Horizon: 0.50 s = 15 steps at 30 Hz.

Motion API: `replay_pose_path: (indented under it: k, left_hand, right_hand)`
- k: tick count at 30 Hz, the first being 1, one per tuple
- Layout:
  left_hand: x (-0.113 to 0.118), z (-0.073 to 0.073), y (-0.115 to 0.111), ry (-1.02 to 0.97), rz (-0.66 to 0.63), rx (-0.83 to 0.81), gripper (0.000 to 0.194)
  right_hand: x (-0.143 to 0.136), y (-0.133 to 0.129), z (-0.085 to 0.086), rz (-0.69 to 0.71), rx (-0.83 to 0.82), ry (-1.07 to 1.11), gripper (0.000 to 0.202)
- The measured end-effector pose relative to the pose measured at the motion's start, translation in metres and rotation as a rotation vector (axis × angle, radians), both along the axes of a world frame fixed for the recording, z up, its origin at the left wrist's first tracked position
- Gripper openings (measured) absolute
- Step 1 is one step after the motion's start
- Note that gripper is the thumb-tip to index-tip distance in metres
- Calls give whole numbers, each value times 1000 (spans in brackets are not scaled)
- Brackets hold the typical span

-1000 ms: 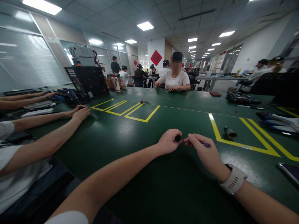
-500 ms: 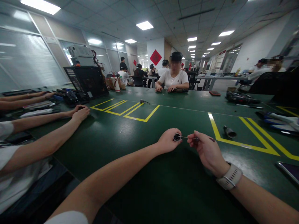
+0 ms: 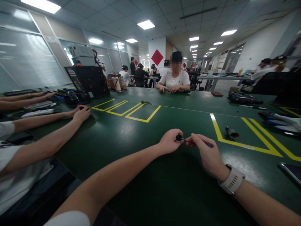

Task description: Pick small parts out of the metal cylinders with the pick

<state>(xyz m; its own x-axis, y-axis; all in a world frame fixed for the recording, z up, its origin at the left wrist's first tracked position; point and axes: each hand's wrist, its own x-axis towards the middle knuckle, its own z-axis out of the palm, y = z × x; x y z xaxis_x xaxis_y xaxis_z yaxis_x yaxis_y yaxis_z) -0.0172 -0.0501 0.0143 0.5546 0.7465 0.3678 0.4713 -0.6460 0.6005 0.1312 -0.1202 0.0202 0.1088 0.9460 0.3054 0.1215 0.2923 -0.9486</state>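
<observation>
Head view: left hand (image 3: 169,142) clamped round a hollow, metallic-rimmed tube (image 3: 178,138). Right of tube, right hand (image 3: 209,154) pinches a slim, purple-handled tool (image 3: 209,144).

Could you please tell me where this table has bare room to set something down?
The green table is bare between the wearer's left hand and the left yellow tape outlines, and between those and the right outlines. It looks crowded around the black computer case and the blue-and-white items.

Table (image 3: 162,121) free beyond left hand (image 3: 170,141); fitting (image 3: 232,134) (rightward) obstructs.
</observation>
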Motion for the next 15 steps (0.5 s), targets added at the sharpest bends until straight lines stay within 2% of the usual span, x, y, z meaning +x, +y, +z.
replay_pose_path:
  k: [8,15]
  left_hand:
    - [0,0,-1,2,12,3,13]
    - [1,-3,1,8,24,38,12]
  right_hand:
    - [2,2,-2,-15,6,79,26]
    - [1,-3,2,-43,50,-83,30]
